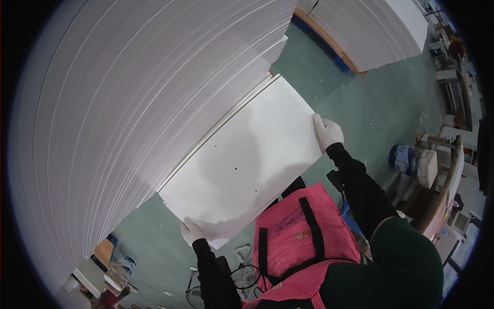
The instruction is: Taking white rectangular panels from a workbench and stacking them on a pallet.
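A flat white panel (pixel 267 134) with a few small dark holes lies between my two hands, slanting across the middle of the view. My left hand (pixel 191 232), in a white glove, grips its near left short side, thumb on top and fingers hidden beneath. At the opposite short side, my gloved right hand (pixel 328 132) holds the edge, thumb along the top face. The panel's far long edge runs right beside a tall stack of white panels (pixel 154 77); whether it touches the stack I cannot tell.
Another stack of white panels (pixel 365 36) stands at the far right on a brown and blue base (pixel 329 44). Green floor (pixel 381 108) lies between. A bucket (pixel 404 158) and clutter sit at right, more items (pixel 121 270) at lower left. A pink apron (pixel 303 226) covers my front.
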